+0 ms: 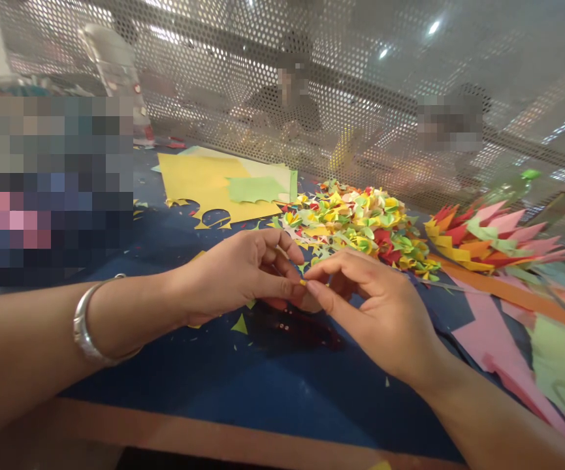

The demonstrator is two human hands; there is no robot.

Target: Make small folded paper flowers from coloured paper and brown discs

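Note:
My left hand (pixel 257 271), with a silver bangle on its wrist, and my right hand (pixel 375 297) meet over the dark blue tabletop. Between their pinched fingertips is a tiny yellow paper piece (pixel 303 282), mostly covered by the fingers, so its exact shape is unclear. Just behind my hands lies a heap of small folded paper pieces (pixel 360 219) in yellow, green, red, pink and white. A green paper scrap (pixel 240 324) rests on the table below my left hand.
Yellow paper sheets (pixel 198 176) with round cut-outs lie at the back. Spiky folded-paper strips (pixel 492 238) stand at right, near pink paper (pixel 492 333) and a green-capped bottle (pixel 512 186). A clear bottle (pixel 123 85) stands back left. People show behind a perforated metal screen (pixel 204 85).

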